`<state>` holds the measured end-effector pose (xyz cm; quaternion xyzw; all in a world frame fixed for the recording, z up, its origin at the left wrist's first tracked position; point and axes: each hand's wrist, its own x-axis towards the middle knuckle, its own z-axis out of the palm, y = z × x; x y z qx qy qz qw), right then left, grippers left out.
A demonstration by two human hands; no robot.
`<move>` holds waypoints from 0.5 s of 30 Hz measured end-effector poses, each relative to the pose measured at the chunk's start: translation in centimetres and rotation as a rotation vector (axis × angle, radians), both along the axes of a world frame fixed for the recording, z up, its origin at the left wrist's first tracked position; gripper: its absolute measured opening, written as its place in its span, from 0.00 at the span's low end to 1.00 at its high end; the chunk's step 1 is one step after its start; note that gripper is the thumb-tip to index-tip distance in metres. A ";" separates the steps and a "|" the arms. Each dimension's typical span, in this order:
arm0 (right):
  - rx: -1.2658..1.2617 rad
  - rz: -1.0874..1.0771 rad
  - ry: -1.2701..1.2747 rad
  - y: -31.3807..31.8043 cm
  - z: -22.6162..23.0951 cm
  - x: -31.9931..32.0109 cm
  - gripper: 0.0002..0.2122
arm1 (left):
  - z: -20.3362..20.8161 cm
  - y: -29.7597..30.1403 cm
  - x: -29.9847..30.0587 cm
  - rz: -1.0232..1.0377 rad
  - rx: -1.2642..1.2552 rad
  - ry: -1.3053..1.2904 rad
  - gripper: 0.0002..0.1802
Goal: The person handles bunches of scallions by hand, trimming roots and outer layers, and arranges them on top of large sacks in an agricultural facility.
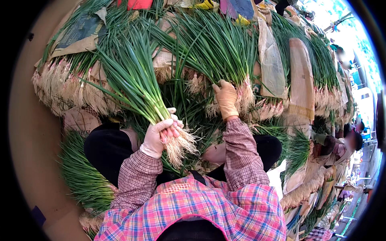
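A thick bunch of spring onions [140, 82] is gripped in my gloved left hand [154, 138]. The fingers wrap round the pale pink bulbs, the roots hang toward me, and the green leaves fan out up and to the left. My right hand [226, 98], in a yellowish glove, reaches to a larger heap of spring onions [221, 44] ahead. Its curled fingers are closed at the left edge of that heap, near the bulbs. The fingertips are partly hidden among the stalks.
Covered rows of spring onions [76, 94] lie at the left, with a worn sack [82, 34] over their leaves. Sacking strips [300, 76] drape the right rows. A loose pile [86, 172] lies by my left knee. Other people [350, 140] sit at the far right.
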<state>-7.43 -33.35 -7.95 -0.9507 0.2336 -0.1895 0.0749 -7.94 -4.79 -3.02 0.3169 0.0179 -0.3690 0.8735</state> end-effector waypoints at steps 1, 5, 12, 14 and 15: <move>0.137 0.005 0.035 0.9 1.7 0.1 0.08 | -0.5 0.1 -0.2 0.021 0.015 0.018 0.19; 1.355 0.075 0.167 4.7 6.7 -1.6 0.05 | -0.6 -0.3 -0.3 -0.054 0.097 -0.029 0.16; 1.653 0.353 0.084 11.6 2.9 -3.0 0.05 | -0.5 -0.7 -0.9 -0.158 0.255 -0.014 0.12; 1.835 0.286 0.042 12.2 2.1 -2.7 0.05 | -0.4 -0.5 -1.0 -0.086 0.255 -0.037 0.10; 1.937 0.223 0.007 12.6 1.6 -2.6 0.05 | -0.2 -0.5 -1.0 -0.067 0.251 -0.057 0.11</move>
